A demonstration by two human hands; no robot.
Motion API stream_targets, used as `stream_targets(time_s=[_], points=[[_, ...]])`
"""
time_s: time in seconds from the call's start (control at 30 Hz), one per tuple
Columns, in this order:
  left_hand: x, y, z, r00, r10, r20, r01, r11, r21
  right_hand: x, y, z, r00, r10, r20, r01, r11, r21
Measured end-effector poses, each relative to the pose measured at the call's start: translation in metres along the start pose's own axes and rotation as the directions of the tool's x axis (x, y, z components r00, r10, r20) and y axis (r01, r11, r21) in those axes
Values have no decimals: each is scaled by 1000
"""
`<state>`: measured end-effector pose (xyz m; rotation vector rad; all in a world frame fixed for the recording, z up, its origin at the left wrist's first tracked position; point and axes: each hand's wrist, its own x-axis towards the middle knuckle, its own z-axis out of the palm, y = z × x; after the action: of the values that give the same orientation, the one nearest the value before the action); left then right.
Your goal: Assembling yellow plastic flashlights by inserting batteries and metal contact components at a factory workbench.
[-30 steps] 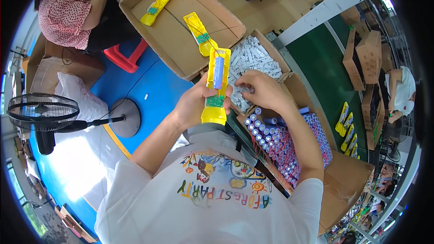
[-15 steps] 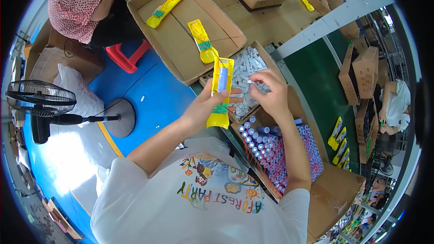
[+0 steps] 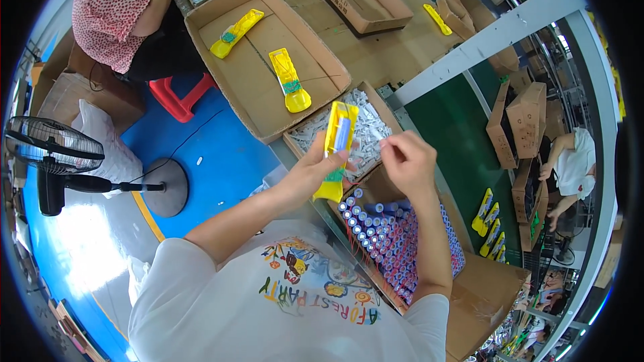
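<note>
My left hand (image 3: 310,173) is closed around the lower part of a yellow plastic casing (image 3: 329,190), held tilted upright. Inside the casing lie a blue cylindrical battery cell (image 3: 343,133) and, lower down, a green circuit board (image 3: 335,175). To its right, apart from the casing, my right hand (image 3: 410,163) is pinched, with a small white piece (image 3: 384,142) at its fingertips. Both hands are over a box of white and grey strips (image 3: 365,151). Below my right hand, a carton holds many blue-purple battery cells (image 3: 392,241) with red wires.
A shallow cardboard tray (image 3: 265,126) ahead holds two yellow casings (image 3: 290,84). Another long tray (image 3: 365,23) stands beyond it. A grey metal post (image 3: 483,33) crosses at right, beside a green surface. At left are a black fan (image 3: 57,161) and a seated person (image 3: 111,17).
The scene has shifted slightly in view as my head moved. My right hand's fingers have curled in more, and the casing in my left hand leans further right.
</note>
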<state>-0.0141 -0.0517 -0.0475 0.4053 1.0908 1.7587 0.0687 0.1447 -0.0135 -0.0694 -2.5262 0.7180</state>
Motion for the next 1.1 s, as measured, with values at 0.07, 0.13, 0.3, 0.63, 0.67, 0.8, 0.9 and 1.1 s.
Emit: stream_targets(time_s=[0.07,0.13,0.3,0.63,0.67,0.8,0.9,1.1], points=[[-1,2,3,1000,-8,21,8,1000,-5,8,-8,3,985,171,-11,-165,967,193],[-4,4,4,985,-113,127,101,990,95,12,-10,11,950,289,116,-311,855,415],[-5,1,0,983,-7,181,-30,980,198,16,-19,4,903,389,185,-430,821,375],[18,5,22,903,26,429,-130,967,217,-3,10,-17,877,373,302,-480,660,578],[24,11,22,834,136,534,-374,851,368,-11,24,-22,931,316,183,-365,820,441],[43,54,-56,843,450,-295,-110,680,725,-41,166,-125,725,648,-234,-556,751,357],[76,88,-90,582,759,-292,166,241,956,-163,389,-214,704,581,-409,-675,726,-130],[92,76,-105,748,474,-464,539,-25,842,-127,313,-178,922,241,-305,-381,403,-832]])
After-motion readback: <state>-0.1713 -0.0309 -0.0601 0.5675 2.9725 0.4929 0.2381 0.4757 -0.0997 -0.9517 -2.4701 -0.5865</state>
